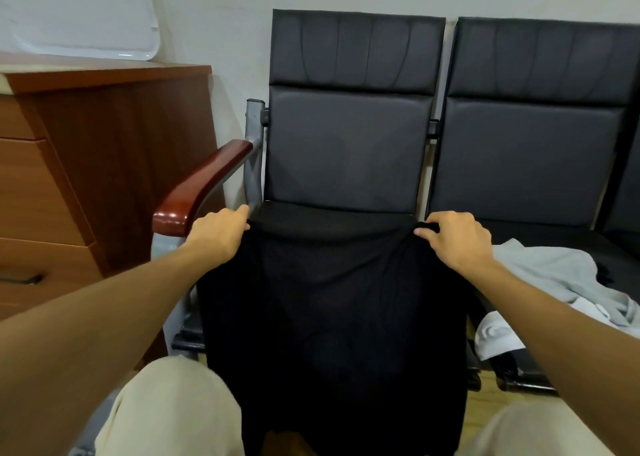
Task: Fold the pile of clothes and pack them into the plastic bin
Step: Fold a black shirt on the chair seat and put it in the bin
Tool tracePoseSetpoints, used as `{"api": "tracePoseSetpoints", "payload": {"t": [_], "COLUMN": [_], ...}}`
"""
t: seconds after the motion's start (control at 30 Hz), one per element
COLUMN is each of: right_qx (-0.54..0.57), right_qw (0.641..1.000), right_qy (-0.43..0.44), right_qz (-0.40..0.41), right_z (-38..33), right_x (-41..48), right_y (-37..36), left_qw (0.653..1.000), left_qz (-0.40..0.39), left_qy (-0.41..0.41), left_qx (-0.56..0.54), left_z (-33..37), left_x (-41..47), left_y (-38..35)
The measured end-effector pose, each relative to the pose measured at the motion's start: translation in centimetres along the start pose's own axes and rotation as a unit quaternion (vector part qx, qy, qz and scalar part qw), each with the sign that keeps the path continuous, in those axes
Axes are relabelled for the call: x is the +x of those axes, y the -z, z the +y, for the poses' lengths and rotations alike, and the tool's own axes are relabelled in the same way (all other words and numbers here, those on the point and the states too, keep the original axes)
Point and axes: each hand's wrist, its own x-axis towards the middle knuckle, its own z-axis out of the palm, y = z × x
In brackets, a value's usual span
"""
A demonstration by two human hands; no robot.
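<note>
Head view: your left hand (220,234) and right hand (457,239) hold a black garment (329,317) by its top corners, at 10 and 2 o'clock of the cloth. Each hand's fingers (239,213) are curled and pinch the upper edge. The garment lies over the chair seat (311,210) at the frame's centre, and its lower part hangs off the front edge towards 6 o'clock, between your knees. The wooden armrest (201,185) sits just beside your left hand, at 9 o'clock.

The step in hand looks like laying the garment flat for its first fold. Draw the two corners apart until the top edge runs straight, and square it to the back of the seat. Lift the hanging part onto the seat, or fold it up, so its weight cannot pull the cloth off. Smooth the middle before you fold a side inwards, and steer the left corner clear of the armrest.

More grey clothes (571,282) lie heaped on the neighbouring seat (554,237) at 3 o'clock, apparently not yet folded. The plastic bin cannot be made out here.
</note>
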Motion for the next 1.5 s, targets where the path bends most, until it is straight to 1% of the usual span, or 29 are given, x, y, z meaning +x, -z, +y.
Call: {"api": "tracePoseSetpoints", "payload": {"t": [0.23, 0.33, 0.4, 0.47, 0.53, 0.63, 0.67, 0.73, 0.77, 0.8, 0.87, 0.93, 1.0, 1.1, 1.17, 1.3, 1.4, 1.43, 1.5], "right_qx": [-0.003, -0.016, -0.027, -0.039, -0.045, -0.047, -0.058, -0.075, -0.071, -0.065, -0.058, -0.051, -0.048, -0.025, 0.002, 0.049, 0.087, 0.097, 0.086], "right_qw": [1.000, 1.000, 0.999, 0.998, 0.998, 0.996, 0.995, 0.996, 0.997, 0.998, 0.997, 0.995, 0.991, 0.981, 0.971, 0.944, 0.903, 0.890, 0.871], "right_qy": [-0.010, -0.002, 0.003, 0.008, 0.018, 0.029, 0.034, 0.028, 0.017, 0.007, 0.006, 0.019, 0.035, 0.087, 0.123, 0.176, 0.182, 0.184, 0.194], "right_qz": [0.017, 0.027, 0.033, 0.039, 0.046, 0.071, 0.075, 0.050, 0.025, -0.008, -0.057, -0.080, -0.119, -0.170, -0.203, -0.275, -0.381, -0.406, -0.443], "right_z": [0.9, 1.5, 2.0, 2.6, 3.1, 3.5, 3.7, 3.9, 4.0, 4.0, 4.1, 4.2, 4.0, 3.6, 3.1, 1.7, 0.7, 0.6, 0.8], "right_x": [6.8, 10.2, 12.5, 14.8, 17.0, 19.7, 20.3, 20.8, 20.6, 20.2, 18.6, 16.8, 14.9, 12.0, 9.6, 4.5, 0.6, -0.6, -2.6], "right_y": [-4.4, -7.0, -8.9, -10.8, -12.6, -14.7, -15.3, -16.8, -17.4, -17.9, -18.4, -18.1, -17.1, -15.6, -14.6, -12.3, -10.2, -9.7, -9.1], "left_qw": [0.997, 0.993, 0.994, 0.993, 0.992, 0.989, 0.988, 0.986, 0.984, 0.984, 0.986, 0.985, 0.978, 0.964, 0.956, 0.939, 0.920, 0.910, 0.900], "left_qz": [0.058, 0.058, 0.053, 0.065, 0.098, 0.138, 0.149, 0.149, 0.136, 0.106, 0.041, 0.012, -0.022, -0.091, -0.134, -0.196, -0.220, -0.241, -0.297], "left_qy": [-0.035, -0.053, -0.050, -0.046, -0.053, -0.045, -0.035, 0.007, 0.033, 0.053, 0.057, 0.032, 0.007, -0.058, -0.099, -0.160, -0.168, -0.170, -0.189], "left_qx": [0.045, 0.087, 0.086, 0.082, 0.064, -0.006, -0.025, -0.079, -0.109, -0.133, -0.151, -0.171, -0.206, -0.244, -0.240, -0.234, -0.278, -0.290, -0.257], "left_z": [1.1, 1.7, 2.1, 2.3, 2.3, 2.5, 2.8, 3.7, 4.2, 4.6, 5.4, 5.7, 5.7, 5.7, 5.7, 5.8, 6.0, 5.9, 5.7], "left_x": [8.3, 11.9, 14.4, 16.7, 18.8, 21.8, 22.4, 22.7, 22.4, 21.7, 19.8, 17.9, 15.8, 12.2, 9.5, 4.5, 0.4, -0.9, -2.6], "left_y": [-2.8, -4.5, -5.8, -7.3, -8.9, -10.9, -11.6, -13.3, -14.1, -15.0, -16.5, -17.0, -16.3, -14.9, -13.7, -11.0, -9.8, -9.6, -9.2]}}
